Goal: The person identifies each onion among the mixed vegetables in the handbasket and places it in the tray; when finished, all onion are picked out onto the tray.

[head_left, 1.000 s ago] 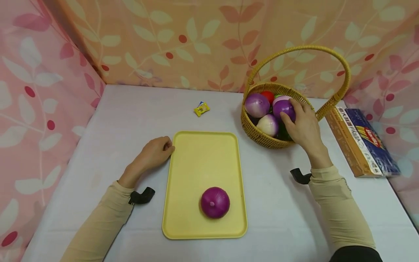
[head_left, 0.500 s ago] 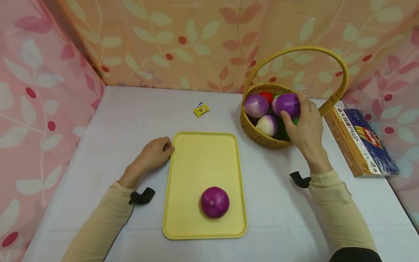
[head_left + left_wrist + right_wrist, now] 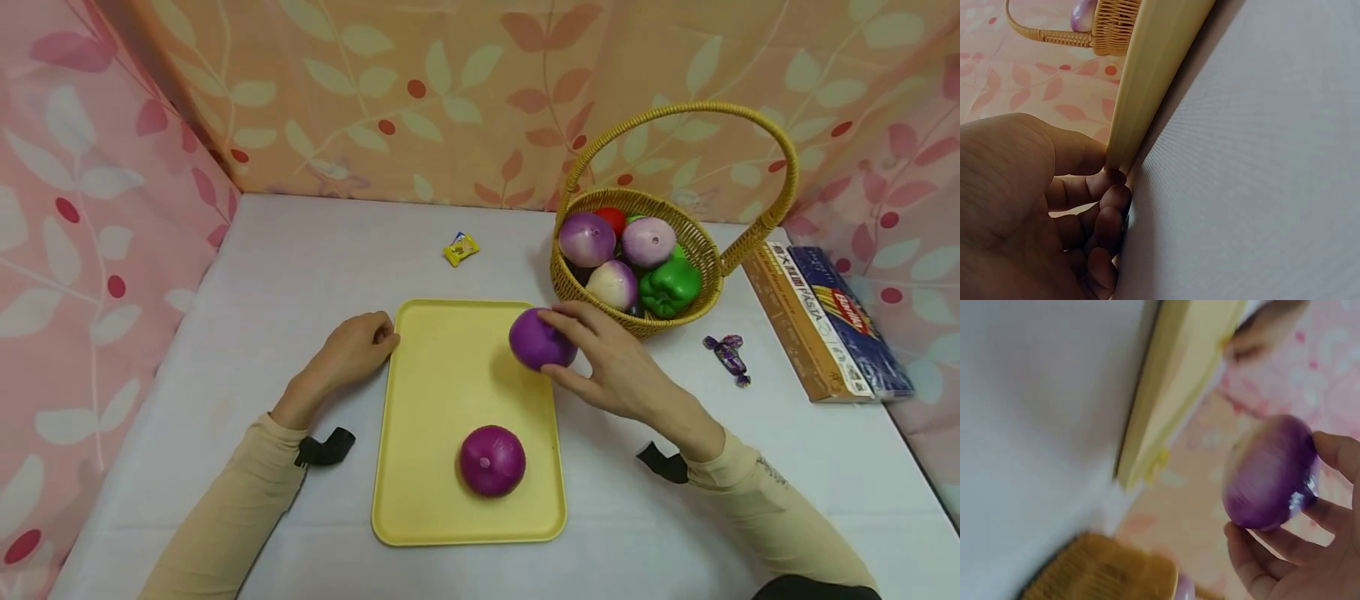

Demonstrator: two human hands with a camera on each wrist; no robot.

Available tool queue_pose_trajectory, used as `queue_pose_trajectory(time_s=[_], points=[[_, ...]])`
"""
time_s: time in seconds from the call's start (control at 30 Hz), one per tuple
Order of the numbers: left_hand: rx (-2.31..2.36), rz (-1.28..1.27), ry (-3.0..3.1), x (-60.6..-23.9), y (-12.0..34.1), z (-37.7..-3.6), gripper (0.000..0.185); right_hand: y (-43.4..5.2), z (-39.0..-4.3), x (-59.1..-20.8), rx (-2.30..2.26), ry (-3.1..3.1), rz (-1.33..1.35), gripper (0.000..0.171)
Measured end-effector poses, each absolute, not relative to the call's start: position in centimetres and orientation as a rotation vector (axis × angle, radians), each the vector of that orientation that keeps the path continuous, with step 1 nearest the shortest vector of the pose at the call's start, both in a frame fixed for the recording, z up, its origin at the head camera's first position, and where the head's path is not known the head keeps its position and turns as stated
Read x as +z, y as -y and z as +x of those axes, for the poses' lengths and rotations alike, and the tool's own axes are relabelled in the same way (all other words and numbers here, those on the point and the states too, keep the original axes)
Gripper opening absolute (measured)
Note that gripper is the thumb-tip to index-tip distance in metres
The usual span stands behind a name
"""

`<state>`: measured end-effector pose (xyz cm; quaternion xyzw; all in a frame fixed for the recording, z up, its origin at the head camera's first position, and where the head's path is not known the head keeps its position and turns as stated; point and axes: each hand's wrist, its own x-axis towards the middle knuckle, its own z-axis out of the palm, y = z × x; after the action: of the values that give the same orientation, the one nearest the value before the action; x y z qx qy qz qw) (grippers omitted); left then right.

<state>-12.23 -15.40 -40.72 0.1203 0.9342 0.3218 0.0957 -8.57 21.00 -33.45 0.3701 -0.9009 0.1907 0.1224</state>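
My right hand (image 3: 607,367) grips a purple onion (image 3: 538,340) (image 3: 1269,474) and holds it above the far right corner of the yellow tray (image 3: 442,367). A second purple onion (image 3: 492,460) lies on the tray's near part. My left hand (image 3: 352,350) (image 3: 1041,212) rests on the table with curled fingers, pinching the tray's left edge (image 3: 1154,69) near its far corner. The wicker basket (image 3: 600,312) at the right holds several pale purple onions (image 3: 587,239), a green pepper (image 3: 669,286) and a red thing (image 3: 613,218).
A yellow candy (image 3: 461,248) lies beyond the tray. A purple wrapped candy (image 3: 727,353) sits right of the basket. Two pasta boxes (image 3: 825,321) lie at the far right. Patterned cloth walls close the table at the back and sides.
My right hand lifted the purple onion out of the basket and carried it left to the tray's far right corner. The green pepper and purple candy came into view. The left hand stayed put.
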Motion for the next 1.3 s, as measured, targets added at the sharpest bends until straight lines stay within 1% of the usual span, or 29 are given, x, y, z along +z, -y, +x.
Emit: queue_pose_trajectory(time_s=[0.17,0.37,0.63,0.8,1.3], points=[[0.955,0.358,-2.769,-40.7,15.3,-12.2,0.014,-19.6,-7.3,-34.8,0.436,2.731,1.234,0.063],[0.950,0.368,-2.768,-40.7,15.3,-12.1,0.015,-18.8,-6.7,-36.0,0.403,2.725,1.371,0.063],[0.945,0.353,-2.769,-40.7,15.4,-12.2,0.015,-18.3,-6.4,-36.5,0.423,2.715,1.481,0.063],[0.945,0.353,-2.770,-40.7,15.4,-12.2,0.015,-18.2,-6.2,-36.3,0.423,2.729,1.515,0.065],[0.943,0.358,-2.783,-40.8,15.3,-12.2,0.015,-18.2,-6.1,-36.1,0.399,2.763,1.500,0.069]])
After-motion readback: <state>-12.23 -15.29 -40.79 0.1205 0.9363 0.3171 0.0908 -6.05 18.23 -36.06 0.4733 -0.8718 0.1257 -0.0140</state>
